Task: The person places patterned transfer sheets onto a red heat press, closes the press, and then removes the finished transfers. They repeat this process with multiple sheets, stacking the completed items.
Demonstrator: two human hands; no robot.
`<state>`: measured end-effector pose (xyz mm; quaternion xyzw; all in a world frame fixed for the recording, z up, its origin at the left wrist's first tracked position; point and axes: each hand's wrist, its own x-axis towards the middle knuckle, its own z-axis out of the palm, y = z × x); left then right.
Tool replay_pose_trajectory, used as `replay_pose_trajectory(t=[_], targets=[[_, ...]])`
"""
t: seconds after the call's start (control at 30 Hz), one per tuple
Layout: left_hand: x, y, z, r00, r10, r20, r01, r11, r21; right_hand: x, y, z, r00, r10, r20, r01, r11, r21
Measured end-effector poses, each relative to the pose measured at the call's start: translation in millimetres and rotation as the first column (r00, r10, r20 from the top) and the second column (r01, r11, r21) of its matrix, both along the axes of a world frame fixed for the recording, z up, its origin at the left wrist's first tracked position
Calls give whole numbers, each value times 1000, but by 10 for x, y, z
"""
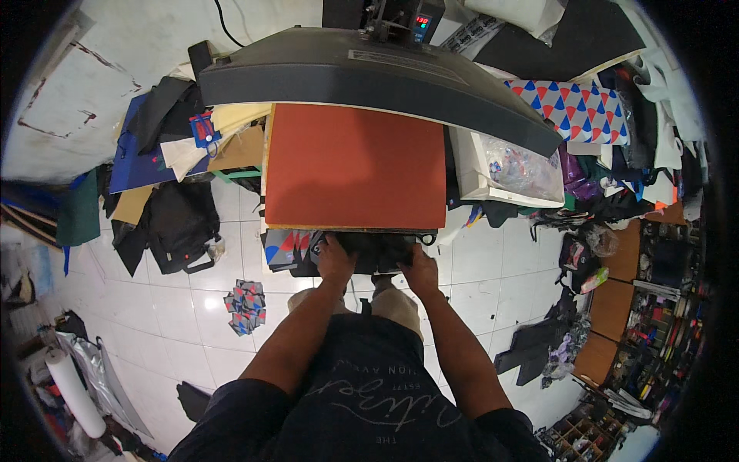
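Note:
A black fabric piece (377, 249) stretches between my two hands, just below the front edge of a heat press. My left hand (336, 262) is closed on its left end. At the other end my right hand (419, 269) grips it, fingers partly hidden by the dark cloth. Beside my left hand lie grey, red and blue patterned pieces (288, 248), partly under the press's front edge. The press's lower bed carries an orange-red pad (354, 165) with nothing on it. Its dark grey upper plate (369, 77) is raised behind the pad.
A white box (471, 165) holding clear plastic stands right of the press. Farther right is a patterned roll (573, 110). A black bag (182, 225) rests at the left. Patterned pieces (246, 307) lie heaped on the tiled floor. Cluttered shelves (662, 308) line the right side.

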<state>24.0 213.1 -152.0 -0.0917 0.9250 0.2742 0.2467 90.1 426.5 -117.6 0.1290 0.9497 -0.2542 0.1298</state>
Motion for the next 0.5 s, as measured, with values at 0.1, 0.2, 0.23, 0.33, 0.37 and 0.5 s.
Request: replay_pose_trajectory(t=[0.1, 0.2, 0.23, 0.33, 0.37, 0.5], targets=[[-43, 11, 102, 1000, 8, 21, -8, 1000, -23, 9, -109, 240, 979, -201, 39, 205, 950, -237], [-71, 20, 438, 1000, 9, -16, -9, 998, -58, 19, -285, 581, 938, -343, 49, 318, 798, -512], [-34, -22, 336, 999, -25, -37, 26, 999, 33, 24, -345, 670, 929, -367, 47, 329, 760, -561], [48, -199, 81, 992, 6, 122, -63, 882, 466, -44, -527, 840, 904, -419, 79, 354, 632, -689], [10, -245, 303, 939, 14, 343, -251, 711, 657, -66, -579, 904, 892, -439, 108, 377, 589, -714], [-95, -346, 863, 880, -5, 474, -437, 381, 815, -240, -843, 1034, 876, -462, 138, 383, 492, -782]])
